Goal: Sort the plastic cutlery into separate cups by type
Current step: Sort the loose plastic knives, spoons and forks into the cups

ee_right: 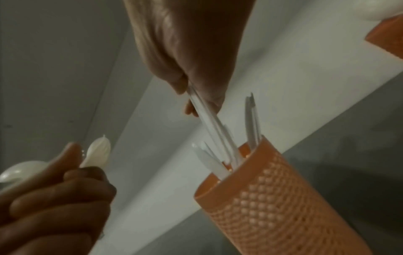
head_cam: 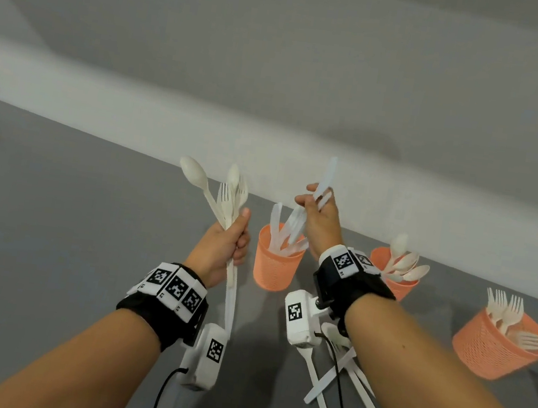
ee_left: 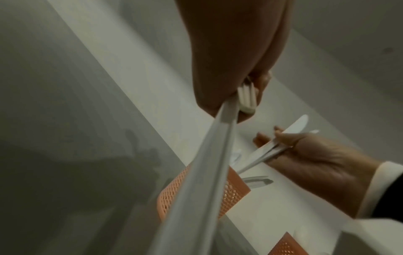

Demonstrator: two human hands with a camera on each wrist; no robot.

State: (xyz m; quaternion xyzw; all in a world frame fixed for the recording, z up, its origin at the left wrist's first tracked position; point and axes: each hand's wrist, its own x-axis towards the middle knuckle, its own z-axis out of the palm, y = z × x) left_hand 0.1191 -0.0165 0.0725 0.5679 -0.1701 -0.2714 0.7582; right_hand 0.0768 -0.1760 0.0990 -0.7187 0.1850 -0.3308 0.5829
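Note:
My left hand (head_cam: 225,246) grips a bundle of white plastic cutlery (head_cam: 227,198), spoons and forks pointing up, raised left of the cups. My right hand (head_cam: 316,215) pinches white knives (head_cam: 324,180) just above the left orange mesh cup (head_cam: 274,263), which holds knives; their lower ends reach into its mouth. In the right wrist view the knives (ee_right: 209,117) slant from my right hand (ee_right: 196,82) into the cup (ee_right: 272,198). A middle orange cup (head_cam: 398,284) holds spoons. The right orange cup (head_cam: 496,350) holds forks.
Several loose white cutlery pieces (head_cam: 332,382) lie on the grey table (head_cam: 67,227) under my right forearm. A white wall base (head_cam: 169,113) runs along the table's far edge. Cables hang from both wrist cameras.

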